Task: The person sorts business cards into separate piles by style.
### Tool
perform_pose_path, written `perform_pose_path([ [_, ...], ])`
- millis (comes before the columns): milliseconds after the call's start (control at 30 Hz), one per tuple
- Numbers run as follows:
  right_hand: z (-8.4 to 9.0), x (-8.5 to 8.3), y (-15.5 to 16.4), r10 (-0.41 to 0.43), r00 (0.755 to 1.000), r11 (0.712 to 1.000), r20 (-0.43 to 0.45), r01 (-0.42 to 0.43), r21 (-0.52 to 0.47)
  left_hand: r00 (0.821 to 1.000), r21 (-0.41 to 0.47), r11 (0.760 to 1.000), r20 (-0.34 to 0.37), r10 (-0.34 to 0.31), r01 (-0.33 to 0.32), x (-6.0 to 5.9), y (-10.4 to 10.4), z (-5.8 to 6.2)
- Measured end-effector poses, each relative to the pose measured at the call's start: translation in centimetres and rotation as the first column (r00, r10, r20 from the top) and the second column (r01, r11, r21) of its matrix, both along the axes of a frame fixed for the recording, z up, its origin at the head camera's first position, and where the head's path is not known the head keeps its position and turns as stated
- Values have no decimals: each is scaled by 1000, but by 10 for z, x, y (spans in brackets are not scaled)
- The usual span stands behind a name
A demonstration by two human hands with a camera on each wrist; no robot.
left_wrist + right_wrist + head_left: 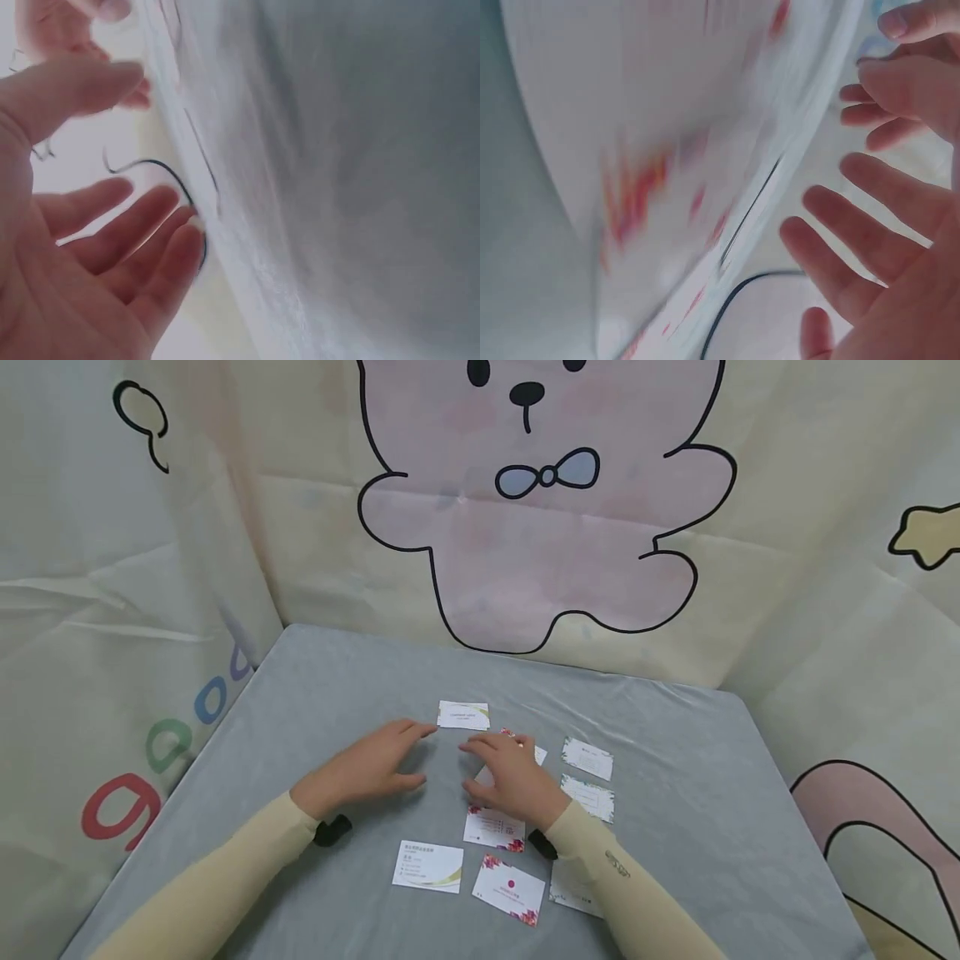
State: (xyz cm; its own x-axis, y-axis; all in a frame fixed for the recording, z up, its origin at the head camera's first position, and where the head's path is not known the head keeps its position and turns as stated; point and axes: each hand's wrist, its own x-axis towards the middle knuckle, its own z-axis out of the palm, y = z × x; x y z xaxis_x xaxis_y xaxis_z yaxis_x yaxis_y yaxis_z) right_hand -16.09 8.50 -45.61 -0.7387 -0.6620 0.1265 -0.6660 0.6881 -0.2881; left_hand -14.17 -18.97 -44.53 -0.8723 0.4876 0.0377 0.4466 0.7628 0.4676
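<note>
1. Grey cloth covers the desk (300, 693), with a cartoon bear backdrop (540, 527) behind.
2. My left hand (367, 768) hovers with fingers spread, holding nothing.
3. My right hand (510, 777) rests flat and relaxed on a floral card (495, 828) at the middle.
4. Sliding it could nudge the neighbouring cards (588, 758) or bunch the cloth.

Both forearms, in pale sleeves, reached forward from the near edge. The left hand (367, 767) and right hand (510, 777) lay palm-down just beside each other, fingers (142, 225) relaxed, loosely spread and pointing toward the far side, holding nothing.
</note>
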Motion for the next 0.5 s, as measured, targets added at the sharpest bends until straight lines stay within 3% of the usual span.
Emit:
perform_pose_path([
  [167,-1,55,0,107,993,994,-46,-107,10,995,9,996,-48,-84,85,53,-9,2],
  [267,-2,79,-2,139,988,990,-64,-138,29,990,3,993,-76,-120,121,77,-9,-1],
  [367,-4,95,-2,148,986,988,-77,-144,51,987,-7,989,-71,-147,147,92,-5,-4],
  [500,-9,105,-2,156,984,987,-85,-151,60,988,-15,989,-22,-150,149,99,0,-9],
])
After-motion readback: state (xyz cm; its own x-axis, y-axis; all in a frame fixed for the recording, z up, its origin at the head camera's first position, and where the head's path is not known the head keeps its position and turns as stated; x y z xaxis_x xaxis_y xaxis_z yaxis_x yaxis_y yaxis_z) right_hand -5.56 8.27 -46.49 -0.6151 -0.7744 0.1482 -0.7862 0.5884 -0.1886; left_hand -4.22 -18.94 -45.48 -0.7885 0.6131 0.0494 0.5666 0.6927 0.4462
